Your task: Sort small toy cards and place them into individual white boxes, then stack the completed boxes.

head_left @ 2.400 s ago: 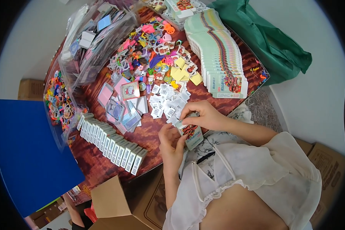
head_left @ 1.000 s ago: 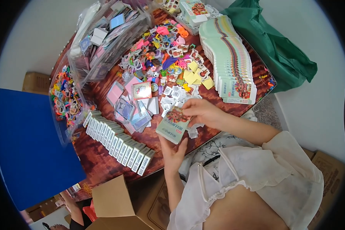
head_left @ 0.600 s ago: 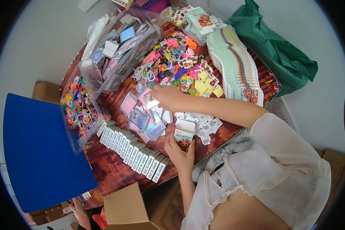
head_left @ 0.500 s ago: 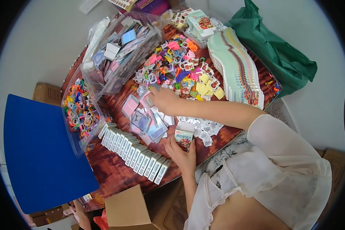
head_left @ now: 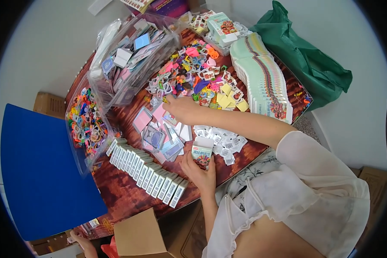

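My left hand is closed around a small pale green and white box with its top flap up, at the front edge of the table. My right hand reaches across to the far side of a loose pile of cards, beside the heap of colourful small plastic trinkets. Its fingertips are pinched together, and what they hold is too small to make out. Small white printed packets lie just right of the box. Several similar boxes stand in a row left of my left hand.
A clear bin of cards and a clear tray of trinkets stand at left. Flat green cartons are stacked at right beside a green bag. An open cardboard box sits below the table edge. Another person's hand shows lower left.
The whole view has shifted slightly. My right hand stays by the trinkets and cards, its fingers slightly changed. My left hand keeps holding the box in the same place.
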`<state>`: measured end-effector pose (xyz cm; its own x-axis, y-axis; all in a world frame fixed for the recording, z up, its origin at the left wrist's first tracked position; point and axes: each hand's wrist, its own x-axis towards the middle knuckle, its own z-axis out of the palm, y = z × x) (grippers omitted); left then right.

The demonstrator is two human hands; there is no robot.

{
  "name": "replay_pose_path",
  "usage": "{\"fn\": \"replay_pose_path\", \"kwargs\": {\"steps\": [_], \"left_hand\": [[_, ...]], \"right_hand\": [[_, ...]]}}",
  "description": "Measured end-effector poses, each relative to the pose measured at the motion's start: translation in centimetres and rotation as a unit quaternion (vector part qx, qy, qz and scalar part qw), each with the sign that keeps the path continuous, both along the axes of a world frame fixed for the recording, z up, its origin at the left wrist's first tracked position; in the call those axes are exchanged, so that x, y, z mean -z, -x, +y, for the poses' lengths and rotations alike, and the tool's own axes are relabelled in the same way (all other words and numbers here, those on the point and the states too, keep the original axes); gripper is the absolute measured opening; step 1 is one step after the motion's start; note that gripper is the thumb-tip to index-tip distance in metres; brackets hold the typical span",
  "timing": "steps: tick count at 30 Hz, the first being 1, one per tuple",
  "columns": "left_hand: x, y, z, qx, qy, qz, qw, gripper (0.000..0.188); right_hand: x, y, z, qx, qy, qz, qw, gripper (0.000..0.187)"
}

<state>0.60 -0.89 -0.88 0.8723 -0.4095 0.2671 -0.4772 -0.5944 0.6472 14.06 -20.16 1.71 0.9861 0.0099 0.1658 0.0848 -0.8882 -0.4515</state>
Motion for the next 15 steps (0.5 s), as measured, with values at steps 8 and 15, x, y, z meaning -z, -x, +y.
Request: {"fn": "replay_pose_path", "kwargs": {"steps": [8,15], "left_hand": [[0.2,0.1,0.3,-0.008,0.029,0.007,1.0,0.074],[-0.8,0.2,0.3,0.038,0.044,0.051,0.997,0.074]], "right_hand": [[-2.4,6.4,-5.5,-0.036,-0.237,0.04,0.97,0.018],[-2.8,13.2,-6.0,-0.131,-0.125,0.224,0.958,0.017]]}}
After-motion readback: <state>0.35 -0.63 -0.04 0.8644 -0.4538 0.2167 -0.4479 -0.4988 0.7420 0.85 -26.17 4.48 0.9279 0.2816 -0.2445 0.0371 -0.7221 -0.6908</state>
